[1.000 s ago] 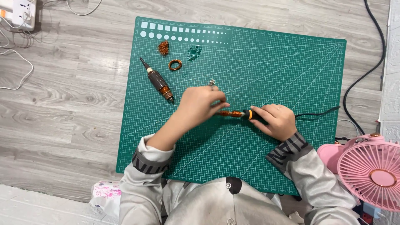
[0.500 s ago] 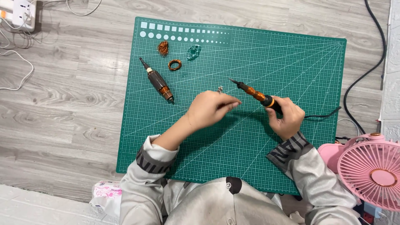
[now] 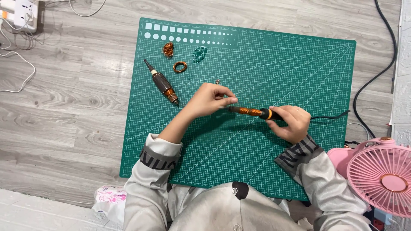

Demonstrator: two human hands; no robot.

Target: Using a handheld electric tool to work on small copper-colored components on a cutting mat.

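The right hand (image 3: 290,123) wraps its grip around the black handle of a soldering iron (image 3: 252,112), fingers curled tight about it; the iron lies nearly level above the green cutting mat (image 3: 299,68), its orange collar and metal tip pointing toward the left hand (image 3: 209,99), and its dark cord (image 3: 329,116) trails off to the right across the mat's edge; the left hand has its grip pressed together at the fingertips, pinching something too small to make out, right at the tip of the iron; a small metal piece (image 3: 217,81) shows just above the left hand's knuckles, and whether it touches the hand cannot be told; on the mat to the left lies a dark motor rotor (image 3: 162,83) with a copper-coloured end, set at a slant with its thin shaft toward the upper left, near the left hand but apart from it; above it sit a tangle of copper wire (image 3: 168,49), a small copper wire ring (image 3: 180,66) and a clump of green wire (image 3: 199,54), all well apart from both hands; the mat rests on a grey wood-grain tabletop (image 3: 64,128); a pink fan (image 3: 379,173) stands at the lower right, a white power strip (image 3: 23,13) at the upper left, and a pink-patterned tissue packet (image 3: 109,197) near the person's left elbow.
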